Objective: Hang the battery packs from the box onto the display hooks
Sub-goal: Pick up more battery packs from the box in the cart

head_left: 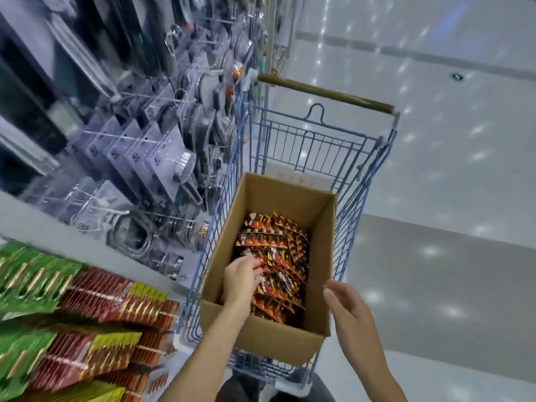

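Note:
An open cardboard box [316, 285] sits in a blue wire cart [348, 158]. A heap of red, orange and black battery packs [278, 256] fills its bottom. My left hand [242, 278] reaches down into the box, and its curled fingers touch or pinch a pack on top of the heap; the grip is not plain. My right hand [349, 310] hovers just outside the box's right wall near the front corner, fingers relaxed and holding nothing. Display hooks [101, 300] at the lower left carry rows of green, red and yellow battery packs.
Above those rows, clear blister packs hang on metal pegs [139, 137] along the shelf on the left. The cart's brown handle [324, 94] points away from me. Glossy grey floor [449, 198] stretches to the right of the cart.

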Demonstrator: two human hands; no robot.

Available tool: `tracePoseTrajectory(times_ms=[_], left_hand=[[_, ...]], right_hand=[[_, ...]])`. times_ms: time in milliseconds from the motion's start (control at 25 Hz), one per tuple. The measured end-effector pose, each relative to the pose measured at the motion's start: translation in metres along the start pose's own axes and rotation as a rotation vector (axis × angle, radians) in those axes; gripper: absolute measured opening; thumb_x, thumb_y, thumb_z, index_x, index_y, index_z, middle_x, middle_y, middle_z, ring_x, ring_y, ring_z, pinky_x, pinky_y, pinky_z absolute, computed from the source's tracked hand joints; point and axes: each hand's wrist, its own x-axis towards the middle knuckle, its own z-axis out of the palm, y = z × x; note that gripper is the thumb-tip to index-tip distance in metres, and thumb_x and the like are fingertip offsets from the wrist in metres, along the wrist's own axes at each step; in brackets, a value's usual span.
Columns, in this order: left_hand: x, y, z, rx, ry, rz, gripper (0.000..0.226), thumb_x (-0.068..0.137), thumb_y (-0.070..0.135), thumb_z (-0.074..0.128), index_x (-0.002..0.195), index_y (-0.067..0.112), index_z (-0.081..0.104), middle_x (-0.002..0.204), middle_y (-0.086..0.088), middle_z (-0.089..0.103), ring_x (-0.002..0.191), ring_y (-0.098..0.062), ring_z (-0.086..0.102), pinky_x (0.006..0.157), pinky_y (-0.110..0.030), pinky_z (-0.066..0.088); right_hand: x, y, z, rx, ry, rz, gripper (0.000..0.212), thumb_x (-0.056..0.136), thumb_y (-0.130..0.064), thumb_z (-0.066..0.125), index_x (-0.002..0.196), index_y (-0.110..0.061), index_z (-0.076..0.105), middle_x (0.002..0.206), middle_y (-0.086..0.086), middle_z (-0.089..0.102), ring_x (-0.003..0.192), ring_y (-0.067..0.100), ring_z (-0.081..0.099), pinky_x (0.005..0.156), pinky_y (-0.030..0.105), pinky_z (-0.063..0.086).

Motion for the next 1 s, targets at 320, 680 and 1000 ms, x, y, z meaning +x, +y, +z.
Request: tracePoseTrajectory(times_ms=[320,680,1000], left_hand=[[0.151,-0.006,0.078,-0.321,0.172,-0.479,0.042,0.107,0.013,0.052,0.145,-0.004,0.05,0.149,-0.026,0.052,0.134,-0.037,0.056,0.112,-0.044,0.048],[0.244,-0.04,0.112,-0.356,0.436,-0.611,0.045,0.11,0.014,0.049,0.152,0.003,0.043,0.159,-0.022,0.04,0.145,-0.034,0.041,0.105,-0.022,0.034],[0.187,-0.023,0.101,-0.396,0.484,-0.52,0.017,0.097,0.004,0.069,0.113,0.001,0.067,0.117,-0.02,0.07,0.103,-0.032,0.072,0.085,-0.037,0.062]], right_hand=[[0.085,-0.011,0.02,-0.017,-0.091,0.15,0.01,0.102,-0.036,0.059,0.108,-0.041,0.064,0.11,-0.024,0.066,0.105,-0.005,0.059,0.086,0.014,0.044],[0.151,-0.006,0.035,-0.074,-0.239,0.206,0.01,0.1,-0.039,0.061,0.108,-0.042,0.066,0.103,-0.032,0.067,0.102,-0.012,0.06,0.09,0.013,0.047],[0.164,-0.018,0.035,-0.132,-0.283,0.22,0.013,0.103,-0.035,0.058,0.114,-0.039,0.063,0.111,-0.025,0.065,0.107,-0.004,0.06,0.084,0.007,0.044]])
